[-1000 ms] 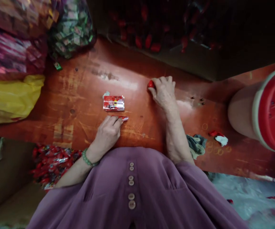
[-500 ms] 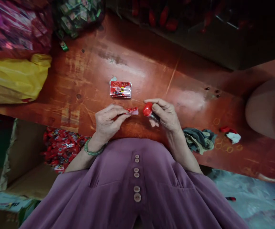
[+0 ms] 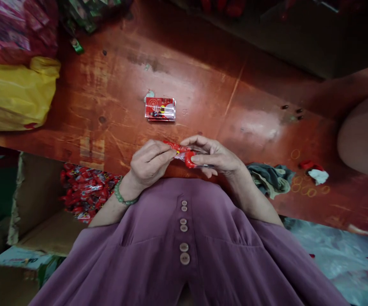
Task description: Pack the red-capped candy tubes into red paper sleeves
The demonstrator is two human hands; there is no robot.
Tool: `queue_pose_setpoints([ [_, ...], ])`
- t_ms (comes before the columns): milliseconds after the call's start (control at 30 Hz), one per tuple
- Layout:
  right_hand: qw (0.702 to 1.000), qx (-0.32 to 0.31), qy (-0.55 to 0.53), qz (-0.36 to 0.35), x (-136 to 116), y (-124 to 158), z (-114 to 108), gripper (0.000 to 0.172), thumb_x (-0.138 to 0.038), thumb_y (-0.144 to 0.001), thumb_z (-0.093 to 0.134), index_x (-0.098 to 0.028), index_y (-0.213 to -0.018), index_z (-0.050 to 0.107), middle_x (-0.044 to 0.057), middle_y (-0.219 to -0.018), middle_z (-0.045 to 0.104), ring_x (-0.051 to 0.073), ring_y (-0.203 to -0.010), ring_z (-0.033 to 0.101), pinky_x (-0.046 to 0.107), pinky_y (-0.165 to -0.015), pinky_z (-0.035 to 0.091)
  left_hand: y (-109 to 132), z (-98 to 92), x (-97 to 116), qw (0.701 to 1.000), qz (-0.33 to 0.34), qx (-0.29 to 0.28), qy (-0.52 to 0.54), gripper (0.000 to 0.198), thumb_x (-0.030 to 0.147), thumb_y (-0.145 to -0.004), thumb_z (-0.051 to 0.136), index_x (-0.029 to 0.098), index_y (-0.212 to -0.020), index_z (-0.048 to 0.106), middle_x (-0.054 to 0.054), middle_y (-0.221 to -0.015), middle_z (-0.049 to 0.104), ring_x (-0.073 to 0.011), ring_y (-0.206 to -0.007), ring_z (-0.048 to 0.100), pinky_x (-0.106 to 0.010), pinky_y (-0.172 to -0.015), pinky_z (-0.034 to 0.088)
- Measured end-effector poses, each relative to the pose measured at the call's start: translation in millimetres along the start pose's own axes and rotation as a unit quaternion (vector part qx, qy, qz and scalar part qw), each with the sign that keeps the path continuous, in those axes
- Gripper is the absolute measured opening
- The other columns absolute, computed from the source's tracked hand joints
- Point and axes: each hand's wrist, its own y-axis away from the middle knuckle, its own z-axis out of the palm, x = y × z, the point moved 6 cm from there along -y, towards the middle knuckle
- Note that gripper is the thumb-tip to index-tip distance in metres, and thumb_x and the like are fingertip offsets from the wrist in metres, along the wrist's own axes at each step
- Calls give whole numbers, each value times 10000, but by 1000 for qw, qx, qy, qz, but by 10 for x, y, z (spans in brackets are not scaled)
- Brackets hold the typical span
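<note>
In front of the purple shirt, my left hand [image 3: 152,163] pinches a red printed wrapper [image 3: 172,146] by its left part. My right hand [image 3: 220,157] grips a small item with a rounded red top [image 3: 189,160] and a dark, shiny body, mostly covered by the fingers. The wrapper now meets the red top, and its right end reaches toward my right fingertips. Whether the item sits inside the wrapper or just against it, I cannot tell. Beyond the hands lies a small stack of red printed wrappers [image 3: 160,109] on the table.
An open cardboard box [image 3: 37,191] at lower left holds many red wrapped pieces [image 3: 86,189]. A yellow bag [image 3: 14,93] lies at the left. On the right are a crumpled dark cloth [image 3: 271,179], yellow rubber bands [image 3: 308,191] and a pale bucket [image 3: 362,134].
My two hands have come together, bringing the wrapper and the red-topped item into contact. The item has turned so its top points left. The view has shifted slightly.
</note>
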Motion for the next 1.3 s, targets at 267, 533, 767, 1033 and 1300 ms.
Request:
queue_pose_setpoints([
  [267, 999, 8, -30, 22, 43, -95, -104, 312, -310, -800, 761, -143, -1018, 613, -59, -678, 699, 27, -316, 541, 88, -237, 256, 64, 119, 13, 998, 1, -54, 16, 244, 109, -869, 637, 195, -1096, 653, -57, -885, 737, -146, -817, 668, -279, -732, 547],
  [533, 997, 39, -52, 33, 118, -137, -128, 300, -289, -791, 732, -170, -1023, 583, -70, -662, 679, 47, -352, 567, 100, -265, 310, 89, 262, -53, 998, 15, -65, -5, 281, 172, -869, 666, 218, -1146, 649, -64, -987, 750, -167, -874, 662, -307, -749, 528],
  [767, 993, 77, -74, 45, 158, -135, -115, 228, -262, -736, 745, -146, -888, 620, -53, -587, 651, 52, -407, 551, 114, -318, 364, 93, 327, -53, 995, 13, -91, 30, 192, 220, -866, 676, 254, -1055, 676, -41, -1003, 760, -173, -902, 677, -328, -752, 504],
  [1033, 991, 89, -95, 32, 183, -158, -46, 276, -304, -758, 753, -166, -957, 620, -77, -600, 603, 21, -386, 460, 114, -320, 275, 110, 331, -171, 989, -43, -138, 44, 131, 262, -882, 653, 271, -1002, 705, -29, -948, 764, -176, -875, 660, -372, -786, 486],
  [1300, 988, 142, -24, -54, 200, -186, -23, 308, -456, -833, 687, -177, -934, 605, -78, -590, 553, 43, -425, 498, 143, -344, 331, 55, 275, -133, 990, -15, -123, 59, 176, 248, -874, 670, 314, -1031, 714, -1, -997, 757, -182, -909, 660, -431, -901, 492],
])
